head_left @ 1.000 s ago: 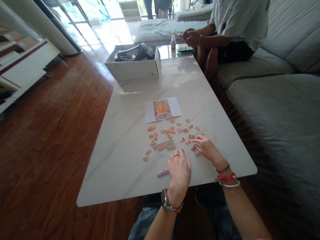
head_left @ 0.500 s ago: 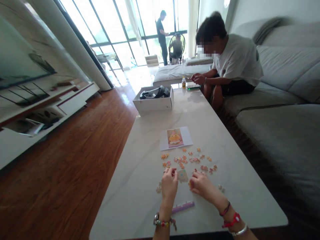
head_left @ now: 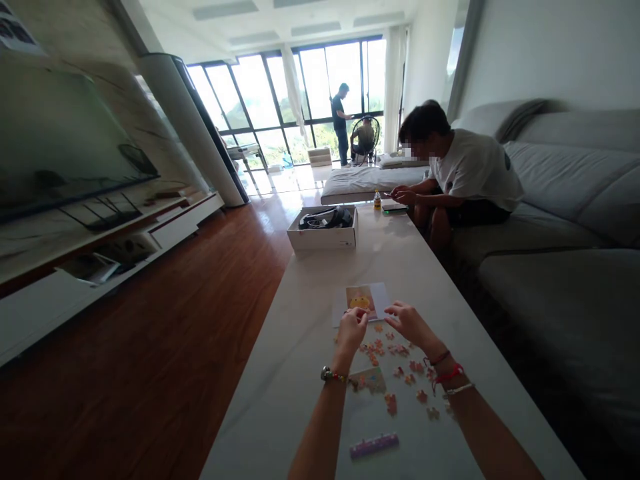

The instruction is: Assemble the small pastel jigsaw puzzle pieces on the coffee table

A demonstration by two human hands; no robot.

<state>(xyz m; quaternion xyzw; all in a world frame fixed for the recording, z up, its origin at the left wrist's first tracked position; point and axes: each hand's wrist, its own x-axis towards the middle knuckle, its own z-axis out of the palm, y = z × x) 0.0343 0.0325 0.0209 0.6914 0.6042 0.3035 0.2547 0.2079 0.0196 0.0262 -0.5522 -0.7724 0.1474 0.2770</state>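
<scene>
The left hand [head_left: 353, 330], curled so its grip cannot be told, and the loosely open right hand [head_left: 407, 321] are hovering side by side at the near edge of the picture [head_left: 361, 299], the pieces [head_left: 373, 358] lying just below, equally near both.

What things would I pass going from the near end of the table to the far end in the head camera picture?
purple puzzle strip → joined puzzle patch → picture sheet → white box → small bottle
</scene>
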